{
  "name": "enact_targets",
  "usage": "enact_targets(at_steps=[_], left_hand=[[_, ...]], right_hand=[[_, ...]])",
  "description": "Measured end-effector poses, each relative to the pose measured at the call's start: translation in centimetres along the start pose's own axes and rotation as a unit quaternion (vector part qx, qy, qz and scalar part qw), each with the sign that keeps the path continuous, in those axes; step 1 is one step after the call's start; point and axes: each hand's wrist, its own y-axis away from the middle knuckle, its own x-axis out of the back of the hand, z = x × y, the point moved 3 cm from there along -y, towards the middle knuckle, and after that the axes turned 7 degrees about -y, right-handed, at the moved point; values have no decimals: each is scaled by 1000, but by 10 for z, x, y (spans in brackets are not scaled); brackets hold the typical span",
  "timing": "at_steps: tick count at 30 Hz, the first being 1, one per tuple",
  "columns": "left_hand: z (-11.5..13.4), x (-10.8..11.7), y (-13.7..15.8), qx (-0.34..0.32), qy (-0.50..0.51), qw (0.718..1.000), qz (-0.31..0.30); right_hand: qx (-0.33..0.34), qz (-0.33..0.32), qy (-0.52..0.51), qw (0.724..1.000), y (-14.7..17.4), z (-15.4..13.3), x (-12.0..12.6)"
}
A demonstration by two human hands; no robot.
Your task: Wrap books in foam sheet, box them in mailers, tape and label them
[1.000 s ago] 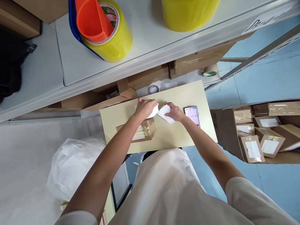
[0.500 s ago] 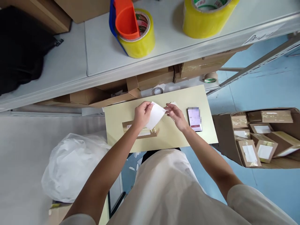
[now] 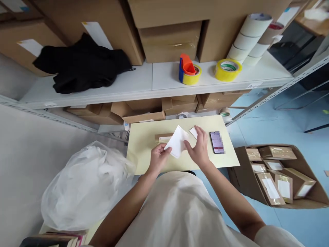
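My left hand [image 3: 159, 157] pinches the lower left corner of a white paper sheet [image 3: 177, 142] between thumb and fingers. The sheet is tilted above the pale yellow table [image 3: 141, 156]. To its right is my right hand [image 3: 199, 148], its thumb apart from its fingers and close to the sheet's right edge; whether the thumb touches it I cannot tell. Its fingertips are at a small white stack of paper [image 3: 193, 132] on the table. Behind the sheet lies a flat cardboard box [image 3: 160, 136] with a white label, partly hidden.
A phone [image 3: 217, 142] lies at the table's right. On the shelf [image 3: 164, 90] ahead are a tape dispenser [image 3: 189, 70], a yellow tape roll [image 3: 228, 70] and a black cloth [image 3: 87, 67]. A large carton [image 3: 244, 178] of labelled boxes stands right, a white plastic bag [image 3: 87, 188] left.
The view has tilted up, showing more of the shelf. My right hand's fingers have left the sheet's corner and reached the small paper stack. My left hand still holds the sheet.
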Motion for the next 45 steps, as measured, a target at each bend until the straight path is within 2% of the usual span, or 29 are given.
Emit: enact_targets(at_steps=[2,4,7,10,15,26,30,33,37,45], left_hand=[[0,5,6,-17,30,999,0],[2,9,14,-17,77,997,-18],[8,16,27,4,180,982,-60],[12,26,38,20,248,963,-100],[15,35,48,17,250,958,-139],[12,44,55,39,225,962,-152],[8,48,58,40,218,963,-153],[6,50,59,38,215,964,-148],[4,52,59,3,189,972,-140],[2,55,58,-103,76,986,-105]], right_hand=[[93,-78,35,992,15,-28,-16],[151,-140,51,977,29,-49,-31],[170,-136,82,973,44,-65,-41],[163,-120,94,975,51,-70,-40],[159,-123,99,975,58,-78,-39],[141,-141,77,977,72,-80,-47],[116,-161,50,979,77,-81,-50],[88,-152,20,984,79,-85,-52],[46,-121,-16,991,76,-93,-54],[-15,-150,-77,986,74,-96,-57]])
